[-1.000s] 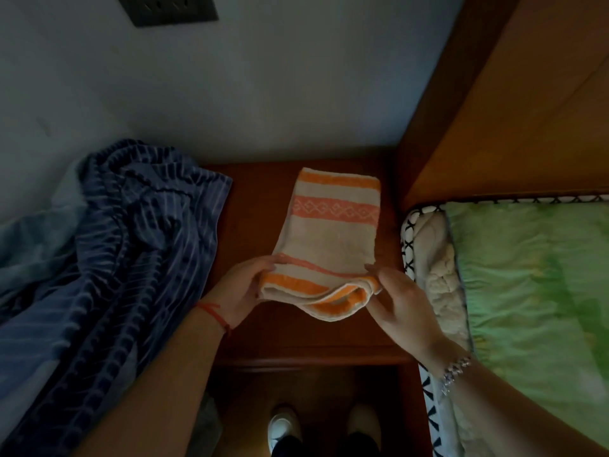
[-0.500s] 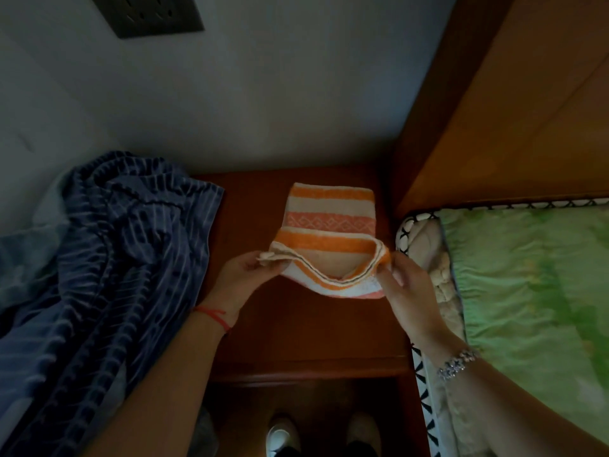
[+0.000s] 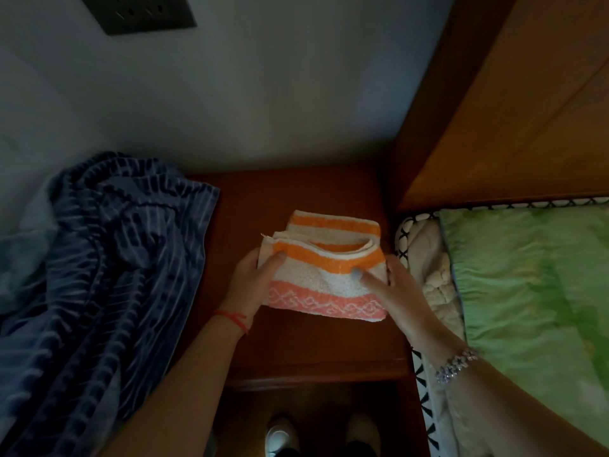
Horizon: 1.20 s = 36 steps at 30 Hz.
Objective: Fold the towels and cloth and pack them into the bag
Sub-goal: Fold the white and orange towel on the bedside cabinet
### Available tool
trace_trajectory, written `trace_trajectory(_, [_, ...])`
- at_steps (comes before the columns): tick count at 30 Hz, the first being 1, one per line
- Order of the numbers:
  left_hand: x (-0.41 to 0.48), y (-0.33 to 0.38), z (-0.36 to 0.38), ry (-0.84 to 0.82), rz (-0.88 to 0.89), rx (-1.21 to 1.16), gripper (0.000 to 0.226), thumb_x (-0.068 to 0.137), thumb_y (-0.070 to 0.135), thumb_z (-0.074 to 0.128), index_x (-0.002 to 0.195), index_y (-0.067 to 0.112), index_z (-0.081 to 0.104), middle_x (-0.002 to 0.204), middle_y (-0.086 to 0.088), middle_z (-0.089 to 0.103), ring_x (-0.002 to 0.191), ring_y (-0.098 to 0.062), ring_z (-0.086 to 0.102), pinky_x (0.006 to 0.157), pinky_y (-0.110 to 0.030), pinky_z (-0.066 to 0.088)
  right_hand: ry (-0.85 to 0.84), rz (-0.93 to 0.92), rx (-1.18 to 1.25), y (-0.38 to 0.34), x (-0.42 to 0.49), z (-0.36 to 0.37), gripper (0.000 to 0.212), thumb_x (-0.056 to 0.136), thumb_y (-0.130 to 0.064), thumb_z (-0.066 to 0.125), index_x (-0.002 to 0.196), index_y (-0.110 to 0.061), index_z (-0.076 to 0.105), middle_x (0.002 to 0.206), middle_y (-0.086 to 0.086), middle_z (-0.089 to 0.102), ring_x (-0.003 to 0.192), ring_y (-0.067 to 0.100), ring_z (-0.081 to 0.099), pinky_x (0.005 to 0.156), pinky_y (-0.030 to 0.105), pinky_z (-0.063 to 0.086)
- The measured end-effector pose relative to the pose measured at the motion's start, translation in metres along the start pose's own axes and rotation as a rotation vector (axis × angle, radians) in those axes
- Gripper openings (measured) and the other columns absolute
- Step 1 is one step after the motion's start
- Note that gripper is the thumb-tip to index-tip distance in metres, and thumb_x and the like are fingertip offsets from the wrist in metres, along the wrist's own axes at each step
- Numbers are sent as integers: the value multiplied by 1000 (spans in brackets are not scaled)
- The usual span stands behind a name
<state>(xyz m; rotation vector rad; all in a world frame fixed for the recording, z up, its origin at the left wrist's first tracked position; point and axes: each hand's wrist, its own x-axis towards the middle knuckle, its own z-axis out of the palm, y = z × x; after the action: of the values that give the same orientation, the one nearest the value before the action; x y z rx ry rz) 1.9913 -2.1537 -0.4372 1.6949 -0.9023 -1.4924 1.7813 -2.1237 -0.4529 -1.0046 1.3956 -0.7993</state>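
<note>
A cream towel with orange and pink stripes lies folded over on itself on the dark wooden nightstand. My left hand grips its left edge, thumb on top. My right hand holds the right edge, with the thumb resting on the upper layer. The upper layer's far edge still gapes a little above the lower one. A dark blue striped cloth lies crumpled at the left, draped over the nightstand's left side. No bag is in view.
A bed with a green sheet and a patterned mattress edge adjoins the nightstand on the right, below a wooden headboard. The wall with a dark socket plate is behind. My white shoes show on the floor below.
Both hands carried the towel's near edge up and away, laying it over the far half. The towel is now half as long, with the pink patterned band on the near side.
</note>
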Motion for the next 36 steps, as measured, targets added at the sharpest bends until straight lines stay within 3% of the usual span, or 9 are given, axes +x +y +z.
trace_trajectory(4, [6, -4, 8, 5, 25, 52, 14, 94, 26, 52, 107, 29, 56, 93, 9, 61, 81, -5, 59, 60, -18, 47, 142, -37, -120, 2, 8, -2, 7, 85, -20, 65, 87, -23, 60, 75, 0, 63, 58, 8, 60, 51, 16, 43])
trace_trajectory(7, [16, -2, 16, 12, 40, 108, 18, 95, 28, 50, 112, 27, 53, 90, 13, 58, 79, -2, 57, 52, -11, 46, 223, -50, -152, 7, 19, -5, 20, 91, -24, 57, 77, -10, 58, 55, 4, 43, 41, 4, 38, 39, 13, 28])
trace_trajectory(10, [30, 2, 24, 21, 42, 115, 20, 95, 30, 49, 114, 25, 53, 90, 11, 57, 77, -5, 58, 51, -14, 46, 251, -16, -136, 7, 35, -6, 28, 94, -31, 50, 80, -8, 56, 56, 2, 41, 43, 9, 36, 42, 20, 30])
trace_trajectory(18, [72, 1, 39, 76, 0, 186, 17, 94, 26, 51, 105, 14, 58, 86, 3, 59, 76, -14, 60, 59, -24, 49, 328, 19, -310, 11, 80, -15, 24, 97, -31, 43, 78, -17, 47, 60, -4, 41, 47, 9, 34, 36, 12, 26])
trace_trajectory(21, [83, -6, 39, 91, -34, 268, 18, 93, 25, 54, 103, 11, 57, 88, -1, 59, 80, -19, 61, 58, -24, 50, 313, 98, -473, 13, 90, -18, 24, 97, -34, 41, 86, -14, 49, 63, -5, 45, 49, 9, 40, 42, 19, 28])
trace_trajectory(23, [88, -10, 40, 120, -25, 363, 21, 92, 28, 56, 105, 11, 55, 100, -6, 60, 89, -22, 62, 68, -30, 53, 333, 97, -510, 13, 92, -16, 22, 97, -33, 43, 97, -12, 50, 70, -3, 49, 52, 10, 44, 45, 23, 29])
trace_trajectory(28, [72, -9, 42, 377, 383, 811, 24, 86, 23, 61, 104, 10, 53, 113, -8, 52, 106, -20, 49, 86, -26, 39, 504, -218, -743, 10, 76, -4, 27, 91, -30, 53, 105, -7, 51, 99, 1, 46, 87, 12, 43, 71, 24, 37])
trace_trajectory(33, [65, -33, 37, 87, 645, 1183, 38, 86, 40, 46, 114, 18, 61, 130, -8, 55, 126, -29, 47, 106, -45, 32, 277, -457, -986, 29, 73, -5, 38, 89, -35, 39, 107, -11, 63, 112, 9, 60, 110, 28, 53, 94, 43, 46])
trace_trajectory(36, [71, -38, 35, -50, 537, 1297, 64, 85, 55, 14, 144, 34, 24, 156, -1, 23, 146, -23, 13, 115, -43, 2, 113, -377, -1099, 37, 77, -6, 58, 93, -48, 23, 137, -18, 45, 149, 7, 37, 143, 27, 23, 116, 45, 20])
